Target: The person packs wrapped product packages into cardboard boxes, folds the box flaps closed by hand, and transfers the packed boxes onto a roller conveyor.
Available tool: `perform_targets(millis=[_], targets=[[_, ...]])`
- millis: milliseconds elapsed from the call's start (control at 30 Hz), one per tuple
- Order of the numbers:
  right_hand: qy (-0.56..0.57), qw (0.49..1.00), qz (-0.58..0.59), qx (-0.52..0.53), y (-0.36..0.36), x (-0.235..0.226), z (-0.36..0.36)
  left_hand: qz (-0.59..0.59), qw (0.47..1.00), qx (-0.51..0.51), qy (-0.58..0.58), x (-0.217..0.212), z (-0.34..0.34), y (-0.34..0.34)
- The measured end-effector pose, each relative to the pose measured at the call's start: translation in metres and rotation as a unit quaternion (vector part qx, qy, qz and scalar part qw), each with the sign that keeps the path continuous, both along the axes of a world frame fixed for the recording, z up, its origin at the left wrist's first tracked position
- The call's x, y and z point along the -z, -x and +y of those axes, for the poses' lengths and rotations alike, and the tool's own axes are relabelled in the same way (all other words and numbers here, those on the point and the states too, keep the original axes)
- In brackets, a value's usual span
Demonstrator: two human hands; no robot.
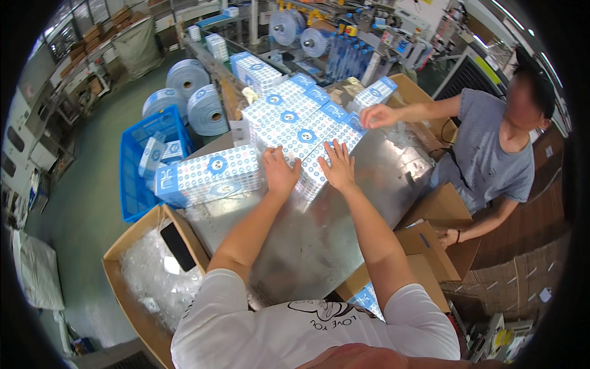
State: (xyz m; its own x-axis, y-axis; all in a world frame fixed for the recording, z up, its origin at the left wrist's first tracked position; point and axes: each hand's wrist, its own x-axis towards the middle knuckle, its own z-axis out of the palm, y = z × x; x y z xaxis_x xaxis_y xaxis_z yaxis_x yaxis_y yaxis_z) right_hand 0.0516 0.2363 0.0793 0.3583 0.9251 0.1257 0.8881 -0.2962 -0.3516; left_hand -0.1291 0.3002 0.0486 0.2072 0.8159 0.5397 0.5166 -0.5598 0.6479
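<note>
Several long blue-and-white patterned packs point(289, 117) lie side by side on a metal table point(307, 246). My left hand point(281, 172) rests against the near left part of the group, thumb spread from the fingers. On the near right pack point(335, 138) lies my right hand point(337, 165), flat with its fingers apart. Another pack of the same pattern point(212, 175) lies apart to the left of my left hand. At the far right end of the group, a co-worker's hand point(378, 115) reaches to the packs.
A blue crate point(132, 178) with packs stands left. Below it, a cardboard box point(114, 270) holds clear plastic wrap and a dark phone-like slab point(177, 246). Open cartons point(439, 209) stand right, beside the co-worker point(498, 132). Film rolls point(208, 111) and machinery stand behind.
</note>
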Motion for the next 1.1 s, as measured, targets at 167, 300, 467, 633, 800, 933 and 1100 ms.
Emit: perform_targets(millis=[167,300,467,633,800,933,1100], targets=[[0.057,0.997,-0.018,0.055,-0.031,-0.012,-0.013,-0.147,0.986,-0.073,-0.025,0.017,-0.004,-0.04],[-0.025,0.998,-0.038,0.047,-0.041,0.003,-0.031,-0.162,0.983,0.052,0.068,0.023,-0.031,-0.05],[-0.136,0.986,0.022,-0.093,-0.041,-0.008,-0.132,-0.041,0.937,0.307,0.163,-0.004,-0.181,0.012],[-0.073,0.991,-0.114,-0.019,-0.006,-0.026,-0.173,0.184,0.834,0.473,-0.215,-0.039,-0.169,0.027],[0.096,0.993,-0.04,0.062,-0.007,-0.05,-0.123,0.329,0.765,0.538,-0.129,-0.061,-0.147,0.003],[-0.092,0.993,-0.016,-0.072,-0.028,-0.088,-0.18,0.234,0.823,0.505,-0.108,-0.07,-0.183,0.009],[-0.205,0.973,0.005,-0.102,-0.065,-0.16,-0.329,0.104,0.825,0.553,-0.057,-0.126,-0.277,-0.036]])
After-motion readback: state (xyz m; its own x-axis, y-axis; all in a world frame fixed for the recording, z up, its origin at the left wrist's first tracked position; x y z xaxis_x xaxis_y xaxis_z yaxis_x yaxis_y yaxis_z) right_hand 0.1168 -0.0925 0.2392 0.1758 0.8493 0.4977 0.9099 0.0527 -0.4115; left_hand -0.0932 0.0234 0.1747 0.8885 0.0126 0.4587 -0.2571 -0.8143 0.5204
